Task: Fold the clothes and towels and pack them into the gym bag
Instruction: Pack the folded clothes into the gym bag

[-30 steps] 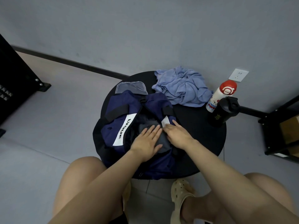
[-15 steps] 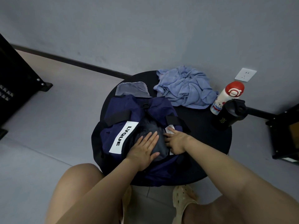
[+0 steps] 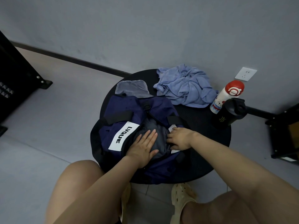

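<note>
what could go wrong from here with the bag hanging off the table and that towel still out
1. The navy gym bag overhangs the round black table toward the knees; the left hand pressing down on the dark folded garment might tip it off.
2. The crumpled light blue towel lies unfolded near the white red-capped bottle; grabbing it may topple the bottle.

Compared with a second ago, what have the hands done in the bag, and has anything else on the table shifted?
The right hand has curled its fingers down from flat onto the dark garment at the bag opening, beside the white tag. The left hand stays flat, pressing the garment into the navy gym bag. The blue towel and both bottles are unmoved.
</note>
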Available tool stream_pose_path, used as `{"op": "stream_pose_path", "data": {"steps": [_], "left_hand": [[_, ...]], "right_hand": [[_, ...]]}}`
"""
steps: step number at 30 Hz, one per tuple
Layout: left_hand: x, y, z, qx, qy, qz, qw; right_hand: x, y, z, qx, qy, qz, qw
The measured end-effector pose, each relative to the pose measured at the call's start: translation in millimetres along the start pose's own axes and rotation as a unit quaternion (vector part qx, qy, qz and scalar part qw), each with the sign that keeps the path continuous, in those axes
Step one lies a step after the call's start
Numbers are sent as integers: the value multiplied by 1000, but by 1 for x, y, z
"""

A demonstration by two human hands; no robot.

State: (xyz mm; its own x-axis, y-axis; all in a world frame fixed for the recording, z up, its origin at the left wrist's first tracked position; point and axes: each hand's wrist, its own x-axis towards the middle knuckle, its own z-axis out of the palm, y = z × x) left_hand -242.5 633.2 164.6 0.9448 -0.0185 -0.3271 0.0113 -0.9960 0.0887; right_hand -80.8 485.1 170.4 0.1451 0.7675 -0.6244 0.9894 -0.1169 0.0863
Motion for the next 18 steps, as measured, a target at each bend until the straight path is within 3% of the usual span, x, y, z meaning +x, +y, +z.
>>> {"op": "stream_pose_path", "data": {"steps": [3, 6, 11, 18], "left_hand": [[0, 0, 0, -4, -2, 0, 1000], [0, 0, 0, -4, 1, -1, 1000], [1, 0, 1, -1, 5, -1, 1000], [1, 0, 1, 9, -13, -6, 1000]], "right_hand": [[2, -4, 0, -34, -60, -14, 998], [2, -4, -1, -50, -71, -29, 996], [-3, -2, -11, -77, 1, -53, 996], [-27, 0, -31, 6, 159, -69, 985]]}}
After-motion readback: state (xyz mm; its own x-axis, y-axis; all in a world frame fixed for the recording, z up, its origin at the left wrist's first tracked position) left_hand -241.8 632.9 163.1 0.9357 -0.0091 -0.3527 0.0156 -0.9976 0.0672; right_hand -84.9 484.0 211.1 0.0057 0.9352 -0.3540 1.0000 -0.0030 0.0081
